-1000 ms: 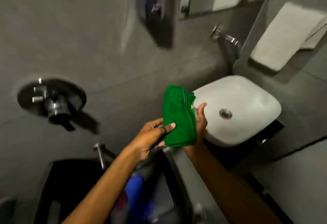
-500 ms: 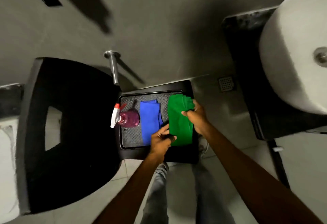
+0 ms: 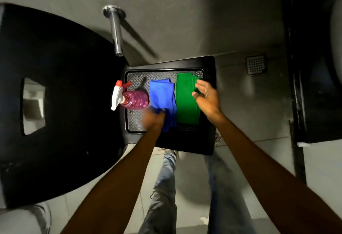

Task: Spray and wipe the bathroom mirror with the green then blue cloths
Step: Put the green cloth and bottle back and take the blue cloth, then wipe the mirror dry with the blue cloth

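Observation:
The folded green cloth (image 3: pixel 186 98) lies flat on the right side of the black tray (image 3: pixel 209 67). My right hand (image 3: pixel 207 97) hovers over its right edge with the fingers spread and nothing held. The folded blue cloth (image 3: pixel 162 93) lies beside the green one, in the tray's middle. My left hand (image 3: pixel 153 120) is motion-blurred at the blue cloth's near end, its fingers curled into the fabric. A pink spray bottle (image 3: pixel 134 100) with a white and red nozzle lies on the tray's left side. The mirror is out of view.
A black toilet lid (image 3: pixel 61 95) fills the left. A chrome pipe (image 3: pixel 115 30) sticks out of the grey wall above the tray. A floor drain (image 3: pixel 256 65) sits to the right, with the dark sink cabinet (image 3: pixel 314 85) beyond. My legs stand below the tray.
The view swung down from the sink to the tray. The green cloth was laid on the tray and both hands let go of it. My left hand moved onto the blue cloth.

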### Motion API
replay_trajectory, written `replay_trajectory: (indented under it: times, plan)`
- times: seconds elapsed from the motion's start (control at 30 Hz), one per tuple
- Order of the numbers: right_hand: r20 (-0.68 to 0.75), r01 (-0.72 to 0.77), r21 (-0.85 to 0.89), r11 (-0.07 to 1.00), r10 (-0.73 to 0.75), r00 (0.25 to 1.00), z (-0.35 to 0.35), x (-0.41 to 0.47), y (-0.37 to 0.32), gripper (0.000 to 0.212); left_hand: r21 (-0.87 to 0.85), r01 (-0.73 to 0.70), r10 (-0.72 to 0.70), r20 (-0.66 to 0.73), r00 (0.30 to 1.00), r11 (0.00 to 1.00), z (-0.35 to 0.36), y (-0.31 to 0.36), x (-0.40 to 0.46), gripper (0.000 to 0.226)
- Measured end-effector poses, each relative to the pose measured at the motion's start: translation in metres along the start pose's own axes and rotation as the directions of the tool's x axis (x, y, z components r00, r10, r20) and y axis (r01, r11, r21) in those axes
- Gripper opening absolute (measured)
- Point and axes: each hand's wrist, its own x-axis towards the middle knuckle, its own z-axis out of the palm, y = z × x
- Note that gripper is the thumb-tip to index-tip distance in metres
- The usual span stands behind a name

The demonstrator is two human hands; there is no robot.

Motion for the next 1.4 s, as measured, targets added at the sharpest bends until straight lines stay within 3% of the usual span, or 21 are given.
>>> replay_trajectory:
  times: [0.1, 0.2, 0.3, 0.37, 0.43, 0.5, 0.53, 0.6, 0.63, 0.7, 0.77, 0.87, 0.93, 1.0, 1.1, 1.13, 1.2, 1.27, 1.3, 1.33, 1.4]
  plan:
    - [0.056, -0.056, 0.122, 0.991, 0.050, 0.997, -0.014, -0.022, -0.007, 0.042, -0.153, -0.044, 0.054, 0.060, 0.997, 0.987, -0.011, 0.015, -0.005, 0.013]
    - [0.135, -0.158, 0.273, 0.949, 0.125, 0.983, -0.030, -0.046, -0.020, 0.039, -0.435, 0.055, 0.021, 0.169, 0.985, 0.899, -0.033, 0.047, -0.032, 0.004]
    - [0.161, -0.296, 0.470, 0.832, 0.249, 0.955, -0.043, -0.077, -0.037, 0.039, -0.659, 0.170, 0.105, 0.357, 0.928, 0.733, -0.069, 0.091, -0.085, 0.039]
    - [0.213, -0.392, 0.553, 0.735, 0.330, 0.920, -0.049, -0.091, -0.052, 0.039, -0.747, 0.215, 0.193, 0.418, 0.888, 0.629, -0.092, 0.117, -0.123, 0.032]
    - [0.270, -0.416, 0.649, 0.637, 0.318, 0.909, -0.059, -0.106, -0.087, 0.038, -0.778, 0.195, 0.304, 0.445, 0.842, 0.597, -0.115, 0.140, -0.165, 0.026]
    - [0.301, -0.355, 0.773, 0.526, 0.190, 0.935, -0.072, -0.120, -0.127, 0.041, -0.765, 0.102, 0.415, 0.450, 0.791, 0.636, -0.134, 0.161, -0.205, 0.024]
    - [0.292, -0.295, 0.836, 0.462, 0.081, 0.953, -0.080, -0.127, -0.153, 0.039, -0.726, -0.025, 0.472, 0.420, 0.775, 0.687, -0.143, 0.172, -0.226, 0.019]
    - [0.351, -0.293, 0.910, 0.293, -0.169, 0.921, -0.098, -0.142, -0.210, 0.033, -0.542, -0.367, 0.588, 0.315, 0.745, 0.756, -0.160, 0.187, -0.260, 0.013]
    - [0.328, -0.268, 0.938, 0.222, -0.311, 0.892, -0.111, -0.150, -0.239, 0.037, -0.384, -0.571, 0.674, 0.227, 0.703, 0.725, -0.170, 0.196, -0.274, 0.020]
    - [0.140, -0.042, 0.969, 0.244, -0.403, 0.904, -0.135, -0.159, -0.287, 0.047, -0.036, -0.825, 0.826, 0.026, 0.563, 0.564, -0.192, 0.213, -0.295, 0.041]
    - [0.030, 0.046, 0.991, 0.123, -0.551, 0.834, -0.162, -0.174, -0.335, 0.040, 0.129, -0.931, 0.939, -0.089, 0.333, 0.342, -0.222, 0.241, -0.325, 0.052]
    - [-0.087, 0.118, 0.993, 0.022, -0.551, 0.830, -0.206, -0.189, -0.376, 0.055, 0.267, -0.964, 0.997, -0.077, -0.013, 0.008, -0.263, 0.289, -0.376, 0.052]
    - [-0.194, 0.186, 0.980, -0.069, -0.539, 0.820, -0.242, -0.198, -0.401, 0.059, 0.376, -0.902, 0.972, -0.010, -0.234, -0.213, -0.289, 0.322, -0.414, 0.050]
    - [-0.379, 0.352, 0.923, -0.158, -0.535, 0.755, -0.278, -0.206, -0.428, 0.041, 0.472, -0.785, 0.905, 0.072, -0.419, -0.401, -0.313, 0.358, -0.454, 0.049]
    - [-0.556, 0.530, 0.821, -0.213, -0.509, 0.657, -0.322, -0.202, -0.477, 0.034, 0.589, -0.567, 0.776, 0.175, -0.605, -0.575, -0.347, 0.420, -0.519, 0.050]
    - [-0.597, 0.585, 0.785, -0.202, -0.499, 0.628, -0.333, -0.198, -0.495, 0.040, 0.619, -0.501, 0.732, 0.187, -0.655, -0.605, -0.358, 0.442, -0.541, 0.050]
    - [-0.661, 0.746, 0.664, -0.049, -0.505, 0.555, -0.353, -0.187, -0.533, 0.046, 0.692, -0.392, 0.677, 0.192, -0.710, -0.607, -0.382, 0.485, -0.587, 0.051]
    - [-0.737, 0.969, 0.199, 0.144, -0.630, 0.245, -0.360, -0.170, -0.569, 0.047, 0.797, -0.288, 0.667, 0.183, -0.723, -0.531, -0.405, 0.524, -0.623, 0.056]
    - [-0.663, 0.971, -0.117, 0.210, -0.744, 0.081, -0.363, -0.153, -0.582, 0.050, 0.855, -0.227, 0.676, 0.179, -0.715, -0.467, -0.414, 0.543, -0.636, 0.061]
    - [-0.564, 0.862, -0.444, 0.247, -0.824, -0.055, -0.366, -0.136, -0.590, 0.053, 0.902, -0.171, 0.694, 0.173, -0.699, -0.397, -0.421, 0.558, -0.643, 0.066]
    - [-0.414, 0.560, -0.788, 0.255, -0.893, -0.177, -0.374, -0.110, -0.599, 0.058, 0.955, -0.090, 0.731, 0.154, -0.665, -0.284, -0.429, 0.582, -0.642, 0.075]
